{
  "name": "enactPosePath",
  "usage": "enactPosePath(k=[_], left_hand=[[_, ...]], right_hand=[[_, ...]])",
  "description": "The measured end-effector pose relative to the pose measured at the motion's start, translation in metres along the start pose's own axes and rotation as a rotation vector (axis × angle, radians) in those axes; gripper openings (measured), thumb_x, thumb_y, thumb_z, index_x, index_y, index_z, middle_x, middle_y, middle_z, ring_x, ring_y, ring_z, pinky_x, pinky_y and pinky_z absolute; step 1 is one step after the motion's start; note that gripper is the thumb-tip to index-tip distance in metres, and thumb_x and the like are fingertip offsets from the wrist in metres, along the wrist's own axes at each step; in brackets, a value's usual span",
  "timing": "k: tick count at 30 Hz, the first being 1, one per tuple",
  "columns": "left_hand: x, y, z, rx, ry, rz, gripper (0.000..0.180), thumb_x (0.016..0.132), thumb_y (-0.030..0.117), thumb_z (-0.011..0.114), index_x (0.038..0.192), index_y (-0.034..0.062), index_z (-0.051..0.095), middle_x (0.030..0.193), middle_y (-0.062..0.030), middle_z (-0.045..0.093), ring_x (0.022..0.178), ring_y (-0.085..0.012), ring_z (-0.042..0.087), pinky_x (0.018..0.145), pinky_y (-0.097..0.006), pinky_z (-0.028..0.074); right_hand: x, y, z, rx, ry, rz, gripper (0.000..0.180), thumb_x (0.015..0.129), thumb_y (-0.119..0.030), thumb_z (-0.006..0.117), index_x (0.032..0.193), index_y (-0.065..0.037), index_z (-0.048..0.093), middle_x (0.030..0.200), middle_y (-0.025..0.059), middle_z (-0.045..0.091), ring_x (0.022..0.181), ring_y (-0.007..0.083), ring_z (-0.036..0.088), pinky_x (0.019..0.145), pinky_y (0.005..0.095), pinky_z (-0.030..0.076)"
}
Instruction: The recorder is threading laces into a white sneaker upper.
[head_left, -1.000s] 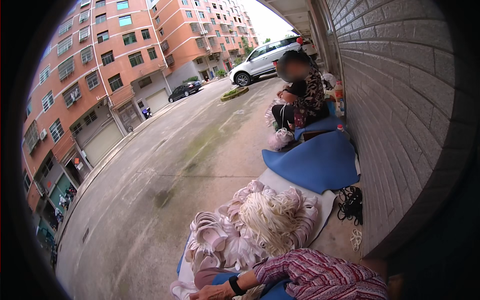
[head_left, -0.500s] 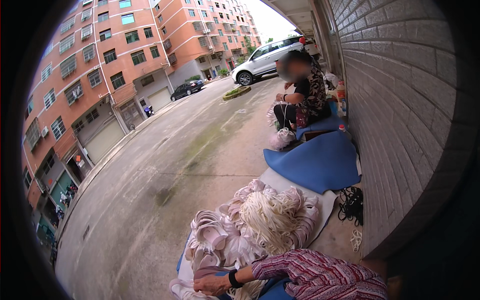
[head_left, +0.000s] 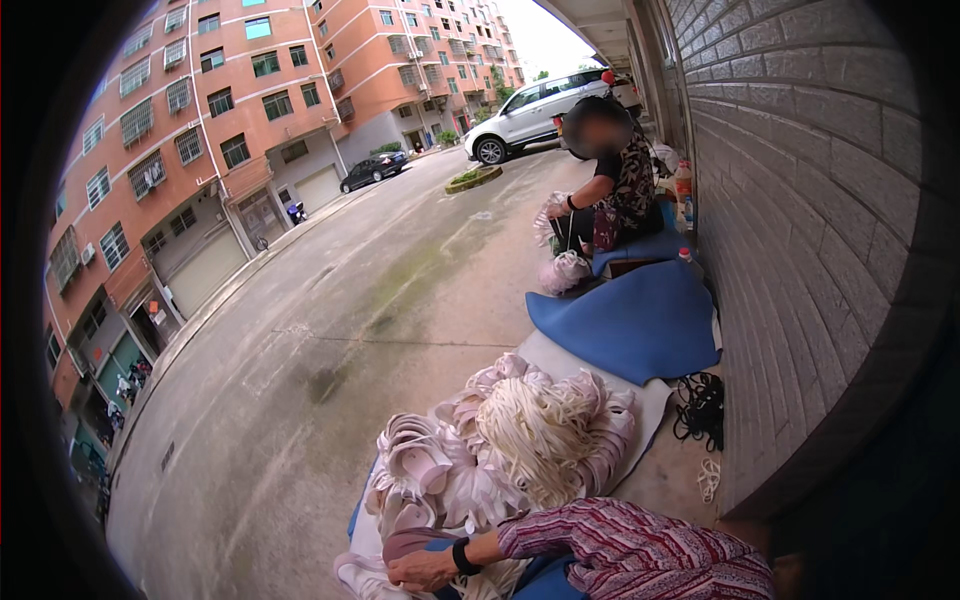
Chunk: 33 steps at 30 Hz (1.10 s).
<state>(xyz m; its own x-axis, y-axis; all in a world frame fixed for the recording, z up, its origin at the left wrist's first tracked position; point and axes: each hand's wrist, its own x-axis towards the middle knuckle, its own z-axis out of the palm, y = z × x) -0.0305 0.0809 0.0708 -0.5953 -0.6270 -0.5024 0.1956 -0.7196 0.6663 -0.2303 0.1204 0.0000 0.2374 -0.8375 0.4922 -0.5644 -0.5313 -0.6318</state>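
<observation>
In the head view, the right hand [head_left: 422, 570] enters at the bottom of the frame, its wrist in a smooth black band [head_left: 464, 556], its sleeve [head_left: 630, 545] a thin-looking cloth in wavy red, white and grey stripes. The fingers are bent downward over pale pink pieces [head_left: 418, 462]; I cannot tell whether they pinch one or only rest there. The left hand is out of view, so its grip cannot be told.

The pieces lie lower centre in a heap, curved and shell-like, many nested in fanned rows. On top sits a tangled mound of flat, soft, cream laces [head_left: 532, 435]. Under the heap shows a pale sheet [head_left: 648, 400]; blue cloth [head_left: 545, 582] lies beside the hand at the lower edge.

Right of centre a smooth blue mat [head_left: 630, 320] bulges with a curled edge. Below it, thin black cords [head_left: 700, 410] lie in loops, with a small white cord [head_left: 709, 480] nearer the bottom, both beside a wall [head_left: 800, 250] of rough, grey, brick-shaped blocks. Upper right, a seated co-worker [head_left: 625, 185] bends over similar pale stuff. Stained concrete [head_left: 300, 400] fills the centre left.
</observation>
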Motion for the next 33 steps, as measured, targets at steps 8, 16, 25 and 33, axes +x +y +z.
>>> enactPosePath(k=[8, 16, 25, 33], left_hand=[[-0.003, -0.001, -0.002, -0.019, 0.003, -0.025, 0.04, 0.099, 0.023, 0.041, 0.059, 0.0178, 0.036, 0.052, 0.0062, 0.032, 0.048, -0.0068, 0.03, 0.049, -0.023, 0.03], [-0.005, -0.004, -0.002, -0.021, -0.002, -0.031, 0.035, 0.097, 0.022, 0.043, 0.063, 0.0162, 0.039, 0.054, 0.0057, 0.035, 0.048, -0.0086, 0.032, 0.051, -0.026, 0.032], [-0.015, -0.005, 0.011, 0.022, 0.042, 0.01, 0.029, 0.095, 0.02, 0.047, 0.067, 0.0155, 0.041, 0.055, 0.0062, 0.034, 0.048, -0.0082, 0.031, 0.049, -0.024, 0.031], [-0.015, -0.006, 0.008, -0.003, 0.03, 0.004, 0.031, 0.094, 0.02, 0.047, 0.064, 0.0159, 0.039, 0.054, 0.0056, 0.032, 0.048, -0.0089, 0.03, 0.049, -0.025, 0.03]], right_hand=[[0.0, 0.001, 0.005, -0.033, -0.07, 0.058, 0.02, 0.08, -0.013, 0.053, 0.085, 0.006, 0.056, 0.087, 0.0245, 0.056, 0.086, 0.0407, 0.057, 0.076, 0.0446, 0.045], [-0.001, 0.004, 0.007, -0.004, -0.024, 0.065, 0.018, 0.079, -0.011, 0.053, 0.083, 0.006, 0.057, 0.085, 0.0248, 0.057, 0.085, 0.041, 0.058, 0.075, 0.0453, 0.046], [-0.002, 0.011, 0.014, -0.011, -0.028, 0.082, 0.018, 0.078, -0.011, 0.054, 0.084, 0.005, 0.057, 0.087, 0.0244, 0.057, 0.086, 0.0407, 0.058, 0.076, 0.0453, 0.046], [-0.001, 0.008, 0.013, -0.058, -0.061, 0.07, 0.016, 0.083, -0.012, 0.054, 0.09, 0.002, 0.052, 0.089, 0.0196, 0.052, 0.086, 0.0379, 0.055, 0.074, 0.0433, 0.044]])
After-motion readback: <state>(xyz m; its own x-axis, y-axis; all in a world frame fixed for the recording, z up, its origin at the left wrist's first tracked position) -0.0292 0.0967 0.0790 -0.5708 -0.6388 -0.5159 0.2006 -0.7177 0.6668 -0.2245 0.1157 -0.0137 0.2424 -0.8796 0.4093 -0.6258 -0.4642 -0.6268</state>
